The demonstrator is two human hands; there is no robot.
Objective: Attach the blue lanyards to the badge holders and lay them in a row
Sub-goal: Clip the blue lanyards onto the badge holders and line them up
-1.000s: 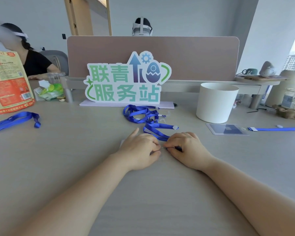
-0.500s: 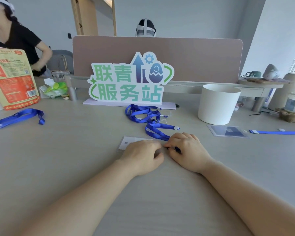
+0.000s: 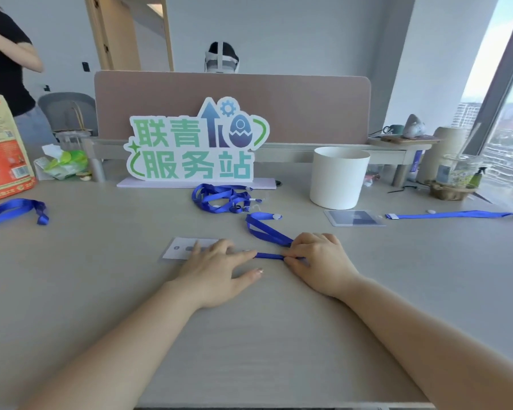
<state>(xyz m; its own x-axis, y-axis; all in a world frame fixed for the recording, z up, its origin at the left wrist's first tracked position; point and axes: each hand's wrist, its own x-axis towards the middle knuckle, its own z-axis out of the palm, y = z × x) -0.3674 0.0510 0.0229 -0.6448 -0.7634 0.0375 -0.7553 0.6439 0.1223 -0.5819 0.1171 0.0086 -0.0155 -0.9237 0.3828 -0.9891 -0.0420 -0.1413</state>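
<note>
I take the white cup (image 3: 339, 176) as my landmark on the bench (image 3: 101, 291). My right hand (image 3: 317, 263) sits in front of the cup, fingers curled and pinching a blue lanyard (image 3: 268, 232) between thumb and forefinger; the strap runs from that pinch up toward the cup, folds back near a small white tab, and a short stretch of it also lies flat between my two hands. My left hand (image 3: 216, 269) is further left of the cup, palm down with fingers spread and relaxed, gripping nothing, its fingertips resting on the near edge of a clear badge holder (image 3: 187, 248) with a pale card inside; whether the lanyard end is already clipped to that holder I cannot tell, since my fingers cover the joint. Just in front of the cup lies a second badge holder (image 3: 353, 218), darker, with another blue lanyard (image 3: 456, 215) stretched straight out to its right, close to its edge. To the cup's left, in front of the green-lettered sign (image 3: 196, 143), a loose pile of lanyards (image 3: 222, 198) is tangled together. Far left of the cup, one more lanyard (image 3: 15, 208) lies near an orange bag (image 3: 3, 149) at the bench edge.
</note>
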